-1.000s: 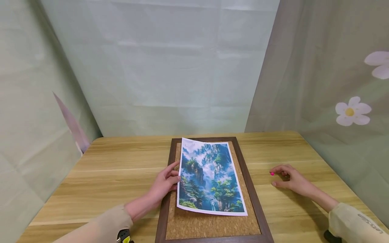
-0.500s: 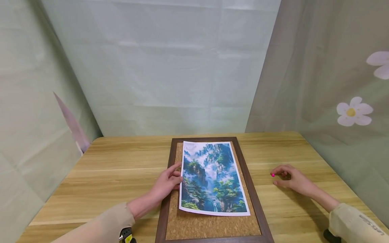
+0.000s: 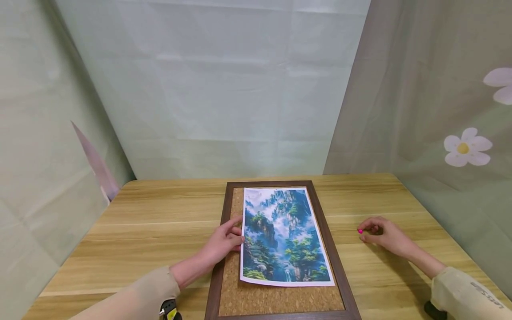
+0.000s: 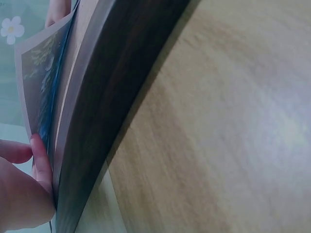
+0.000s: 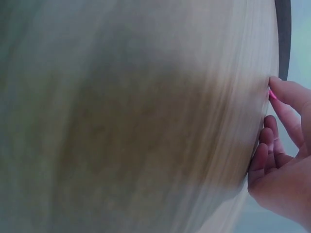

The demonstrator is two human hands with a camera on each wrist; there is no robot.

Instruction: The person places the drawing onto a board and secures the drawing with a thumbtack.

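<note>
A landscape print (image 3: 286,235) lies flat on a cork board with a dark brown frame (image 3: 320,213) in the middle of the wooden table (image 3: 160,222). My left hand (image 3: 237,231) rests over the frame's left rail, its straight fingers touching the print's left edge. In the left wrist view a fingertip (image 4: 41,158) meets the print (image 4: 41,73) beside the frame (image 4: 116,97). My right hand (image 3: 363,234) rests on the table right of the board, its curled fingers pinching a small pink pin (image 3: 360,231). In the right wrist view the pin (image 5: 272,95) peeks out under a finger.
Pale green cloth hangs behind and on both sides of the table, with white flowers (image 3: 466,146) printed on the right one. Bare cork (image 3: 280,300) shows below the print. Bare tabletop lies on both sides of the board.
The print has slid to the right and its raised far-left corner now lies flat on the cork. My left hand followed it rightward. The right hand stayed in place.
</note>
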